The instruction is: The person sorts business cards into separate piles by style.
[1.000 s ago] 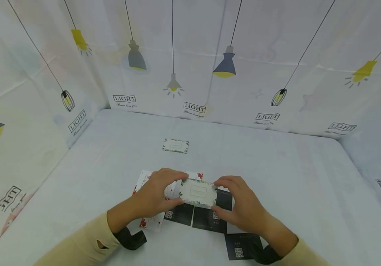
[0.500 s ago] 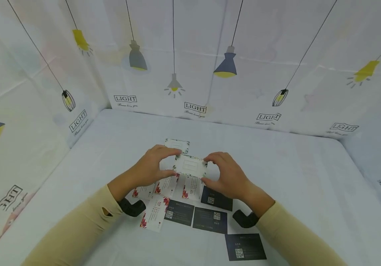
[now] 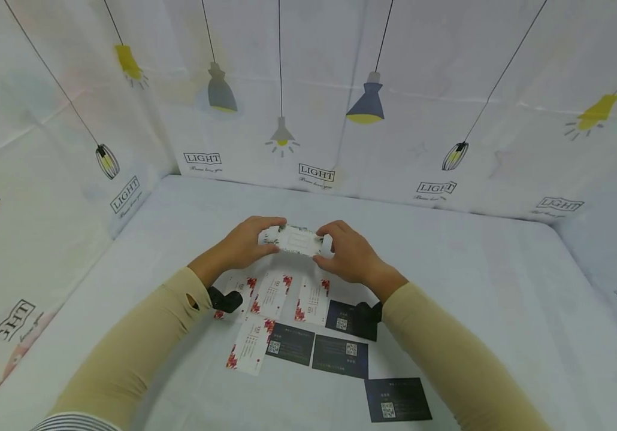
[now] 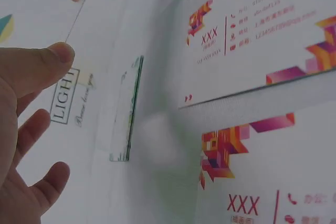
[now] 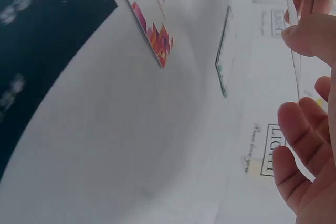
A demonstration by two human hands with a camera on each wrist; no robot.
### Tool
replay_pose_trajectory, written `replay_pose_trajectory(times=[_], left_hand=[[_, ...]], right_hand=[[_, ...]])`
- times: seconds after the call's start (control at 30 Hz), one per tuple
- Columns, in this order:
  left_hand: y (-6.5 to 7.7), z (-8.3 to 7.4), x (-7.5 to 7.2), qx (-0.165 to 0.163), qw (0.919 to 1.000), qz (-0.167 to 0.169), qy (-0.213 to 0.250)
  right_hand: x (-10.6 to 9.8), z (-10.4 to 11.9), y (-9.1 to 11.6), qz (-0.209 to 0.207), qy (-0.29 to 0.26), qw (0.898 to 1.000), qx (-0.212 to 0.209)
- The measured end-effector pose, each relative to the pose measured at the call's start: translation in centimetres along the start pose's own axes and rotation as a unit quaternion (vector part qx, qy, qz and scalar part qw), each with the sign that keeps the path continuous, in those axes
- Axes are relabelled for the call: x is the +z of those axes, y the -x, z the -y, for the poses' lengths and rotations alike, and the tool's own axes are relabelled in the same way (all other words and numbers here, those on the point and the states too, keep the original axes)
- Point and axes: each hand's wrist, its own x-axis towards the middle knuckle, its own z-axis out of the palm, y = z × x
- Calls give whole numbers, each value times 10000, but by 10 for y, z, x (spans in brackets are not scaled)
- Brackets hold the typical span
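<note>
A white business card with a leafy green border (image 3: 300,240) is held between both hands near the back of the table. My left hand (image 3: 244,244) pinches its left end between thumb and fingers. At the right end, my right hand (image 3: 350,254) grips it the same way. Both wrist views show this card edge-on, raised off the table. Beneath it lies a second leafy-bordered card (image 4: 126,114), flat on the white cloth and mostly covered in the head view. Nearer the body are several white cards with red patterns (image 3: 269,296), just in front of the hands.
Several black cards with QR codes (image 3: 339,356) lie in front of and beside the red-patterned ones, one of them (image 3: 398,400) apart at the front right. Behind the table hangs a white curtain (image 3: 308,72) printed with lamps. Black straps (image 3: 224,299) circle both wrists.
Both hands have carried the leafy-bordered card away from the body and slightly left, from above the black and red-patterned cards to over the other leafy card. The cards on the table stay put.
</note>
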Motion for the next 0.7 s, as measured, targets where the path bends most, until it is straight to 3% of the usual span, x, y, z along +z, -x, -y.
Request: replay_pose_trajectory(times=[0.33,0.7], left_hand=[[-16,21,3,-651,9974,166,275],[-25,35,2,-1223,9915,381,246]], right_hand=[[12,-7,-27,293,-280,9985,369],[18,-4,-47,503,-107,9970,572]])
